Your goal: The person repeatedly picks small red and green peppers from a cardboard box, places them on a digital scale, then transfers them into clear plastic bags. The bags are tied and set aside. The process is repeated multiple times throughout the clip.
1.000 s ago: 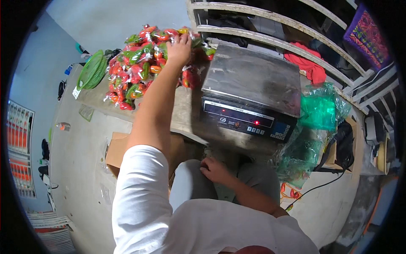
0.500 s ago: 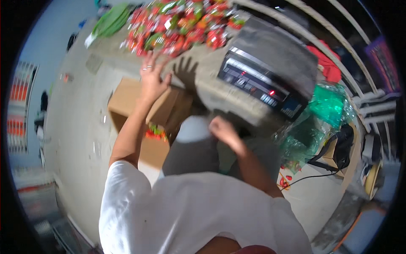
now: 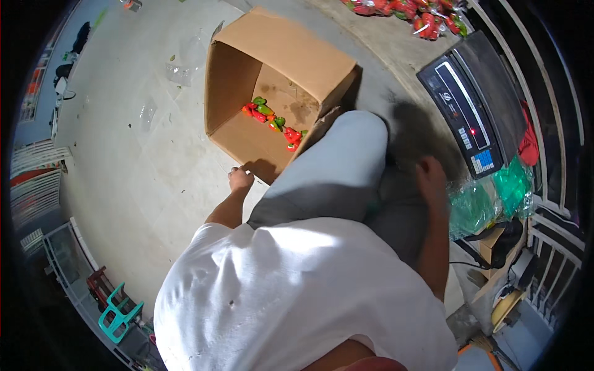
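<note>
An open cardboard box (image 3: 278,43) stands on the floor in front of me, beside my knee. Inside lie several small red and green peppers (image 3: 272,119). My left hand (image 3: 241,179) is closed at the near edge of the box, its fingers curled against the cardboard. Over in the shadow to the right of my legs, my right hand (image 3: 431,175) is closed too. Its fingers are dim and partly hidden, so what they hold, if anything, does not show. It is apart from the black digital scale (image 3: 461,114).
Bagged red peppers (image 3: 427,25) lie on a ledge at the far right. Green plastic bags (image 3: 473,207) sit below the scale, near a cable and white railings (image 3: 557,241). Clear plastic scraps (image 3: 147,114) lie on the floor at left. A teal chair (image 3: 117,315) stands lower left.
My view has swung left toward the box. My left hand has drawn back from near the bagged peppers, its spread fingers now curled at the box edge. My right hand remains closed.
</note>
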`<action>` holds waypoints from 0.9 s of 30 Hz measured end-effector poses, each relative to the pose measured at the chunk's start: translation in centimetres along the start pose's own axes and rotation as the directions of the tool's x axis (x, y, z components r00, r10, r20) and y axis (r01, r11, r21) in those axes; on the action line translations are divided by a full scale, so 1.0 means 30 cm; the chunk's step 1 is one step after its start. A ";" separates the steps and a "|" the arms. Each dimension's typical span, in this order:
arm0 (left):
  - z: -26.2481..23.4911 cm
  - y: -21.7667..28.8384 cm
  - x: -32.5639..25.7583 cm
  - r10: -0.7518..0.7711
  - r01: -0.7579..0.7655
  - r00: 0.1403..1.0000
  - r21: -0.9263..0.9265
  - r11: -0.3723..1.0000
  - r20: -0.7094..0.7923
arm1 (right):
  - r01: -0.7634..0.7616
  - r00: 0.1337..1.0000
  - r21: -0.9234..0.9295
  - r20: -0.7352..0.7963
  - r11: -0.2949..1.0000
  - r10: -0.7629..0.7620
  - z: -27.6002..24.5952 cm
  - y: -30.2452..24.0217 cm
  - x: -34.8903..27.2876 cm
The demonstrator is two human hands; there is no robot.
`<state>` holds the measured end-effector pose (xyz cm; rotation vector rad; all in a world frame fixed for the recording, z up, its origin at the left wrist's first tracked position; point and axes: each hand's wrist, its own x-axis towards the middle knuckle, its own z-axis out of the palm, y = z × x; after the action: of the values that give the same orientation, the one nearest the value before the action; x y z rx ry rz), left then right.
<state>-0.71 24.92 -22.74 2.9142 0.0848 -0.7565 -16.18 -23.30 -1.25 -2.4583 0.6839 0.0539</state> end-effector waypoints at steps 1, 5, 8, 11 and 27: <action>0.073 -0.011 0.062 0.019 -0.019 1.000 -0.053 0.998 -0.006 | 0.067 0.995 -0.121 -0.066 0.990 -0.075 -0.024 0.057 -0.053; 0.064 0.153 0.258 0.002 -0.003 1.000 -0.294 0.956 -0.005 | 0.063 0.966 -0.311 -0.219 0.948 -0.136 -0.092 0.126 -0.228; 0.244 0.132 0.553 -0.301 0.353 0.929 -0.750 0.559 0.213 | -0.154 0.948 -0.004 -0.282 0.988 0.146 -0.078 0.145 -0.285; 0.191 0.261 0.733 -0.257 0.353 0.929 -0.844 0.403 0.266 | -0.337 0.864 0.312 -0.272 0.888 0.424 -0.035 0.150 -0.287; 0.454 0.563 1.061 -0.216 0.398 0.917 -0.821 0.410 0.336 | -0.274 0.484 0.865 -0.254 0.420 0.837 -0.244 0.422 0.002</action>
<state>22.00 6.98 -48.19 1.8005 0.7804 -0.7062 -23.07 -36.18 -1.84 -1.2223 1.5596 -0.7479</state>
